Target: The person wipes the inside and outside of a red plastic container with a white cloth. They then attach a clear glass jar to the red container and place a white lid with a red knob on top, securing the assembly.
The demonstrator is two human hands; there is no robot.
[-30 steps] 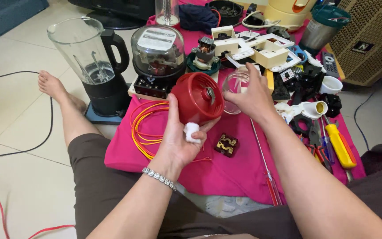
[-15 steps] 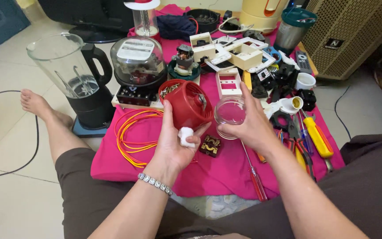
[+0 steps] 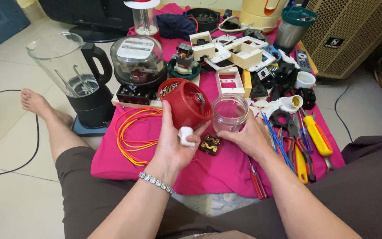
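Note:
My left hand (image 3: pixel 173 141) grips a red round plastic housing (image 3: pixel 185 102), tilted, with small metal screws visible inside its upper left rim. A small white wad (image 3: pixel 185 135) is pressed in the same palm. My right hand (image 3: pixel 246 137) holds a clear glass jar (image 3: pixel 229 111) upright just to the right of the red housing, almost touching it. Below and between the hands a small brown terminal block (image 3: pixel 210 144) lies on the pink cloth (image 3: pixel 120 159).
A glass blender jug on a black base (image 3: pixel 78 84) stands left. A domed electric meter (image 3: pixel 137 66), a small motor (image 3: pixel 183 59), white plastic plates (image 3: pixel 239 53), yellow and orange wire coils (image 3: pixel 131 132), screwdrivers and pliers (image 3: pixel 303 141) crowd the cloth. A beige speaker cabinet (image 3: pixel 354 31) stands back right.
The right hand lifted the glass jar off the cloth and brought it toward me, next to the red housing. The left hand tilted the housing's open side toward the jar.

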